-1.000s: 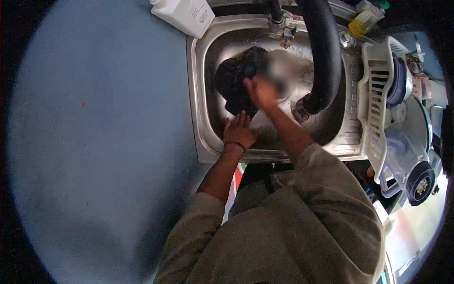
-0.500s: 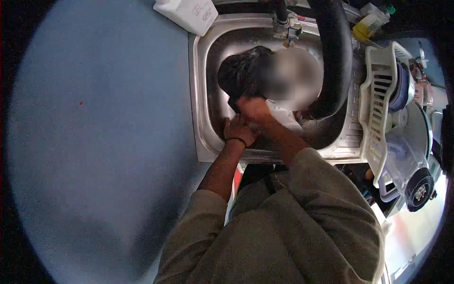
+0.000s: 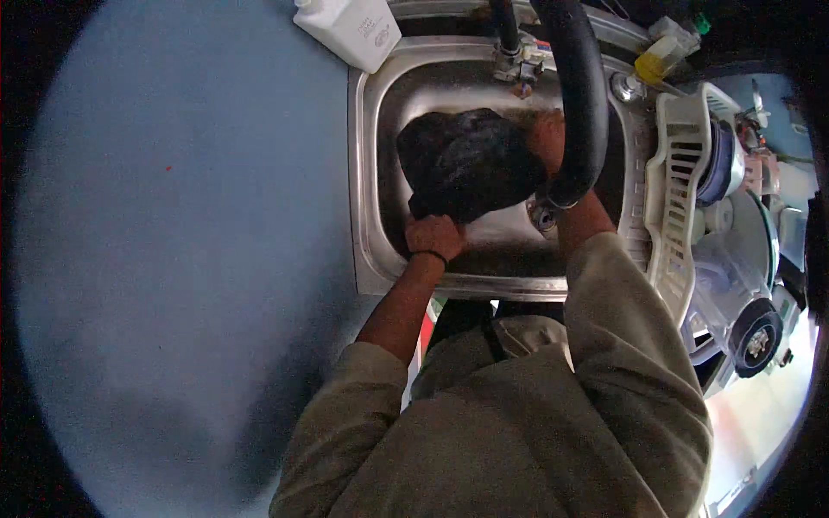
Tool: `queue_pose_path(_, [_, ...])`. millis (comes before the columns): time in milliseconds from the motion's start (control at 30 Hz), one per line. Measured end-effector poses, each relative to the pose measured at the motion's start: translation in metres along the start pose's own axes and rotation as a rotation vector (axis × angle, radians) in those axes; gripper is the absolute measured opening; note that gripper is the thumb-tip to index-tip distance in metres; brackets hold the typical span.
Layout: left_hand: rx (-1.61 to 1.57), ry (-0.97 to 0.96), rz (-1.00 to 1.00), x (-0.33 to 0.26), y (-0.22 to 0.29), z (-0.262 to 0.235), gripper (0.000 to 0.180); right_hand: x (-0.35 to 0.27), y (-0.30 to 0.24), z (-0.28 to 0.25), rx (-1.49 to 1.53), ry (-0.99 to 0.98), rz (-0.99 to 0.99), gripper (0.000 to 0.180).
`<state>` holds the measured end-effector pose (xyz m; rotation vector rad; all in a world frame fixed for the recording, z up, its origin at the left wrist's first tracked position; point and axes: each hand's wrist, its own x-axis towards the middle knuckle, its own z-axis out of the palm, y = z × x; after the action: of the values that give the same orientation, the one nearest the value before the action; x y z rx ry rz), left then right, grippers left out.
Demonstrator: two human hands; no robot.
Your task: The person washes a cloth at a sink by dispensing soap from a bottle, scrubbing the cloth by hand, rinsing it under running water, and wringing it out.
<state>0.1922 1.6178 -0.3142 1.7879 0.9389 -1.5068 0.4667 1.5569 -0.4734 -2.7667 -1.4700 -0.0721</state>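
A dark, wet-looking black cloth (image 3: 471, 164) is spread across the basin of the steel sink (image 3: 367, 207). My left hand (image 3: 434, 236), with a dark band at its wrist, is closed on the cloth's near left corner. At the cloth's far right edge is my right hand (image 3: 547, 138), blurred and partly covered by the thick black spout (image 3: 585, 95). Its fingers do not show clearly enough to tell how they are placed.
Right of the basin, a white dish rack (image 3: 673, 198) holds bowls and a clear blender jug (image 3: 734, 281). A white plastic jug (image 3: 350, 33) stands at the sink's far left corner. The drain (image 3: 544, 216) shows beside the cloth. A blue-grey counter (image 3: 190, 259) extends leftward.
My right hand has moved right and away from me, from beside my left hand to the cloth's far right. The bunched cloth now lies wider. My left hand has closed on its corner.
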Motion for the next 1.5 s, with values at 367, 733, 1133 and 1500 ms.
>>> queue_pose_path(367, [0.022,0.745,0.158,0.041,-0.023,0.038,0.085,0.01,-0.065,-0.093,1.096,-0.944,0.326,0.043])
queue_pose_path(733, [0.036,0.638,0.165,0.024,-0.024,0.028,0.08,-0.006,-0.068,-0.066,2.025,-1.185,0.833,0.038])
queue_pose_path(1133, [0.092,0.556,0.098,0.023,-0.017,0.031,0.081,0.022,-0.029,-0.058,1.614,-0.457,0.22,0.032])
queue_pose_path(1500, [0.181,0.522,0.141,0.009,-0.015,0.026,0.087,-0.046,-0.173,-0.021,0.475,-0.496,-0.255,0.051])
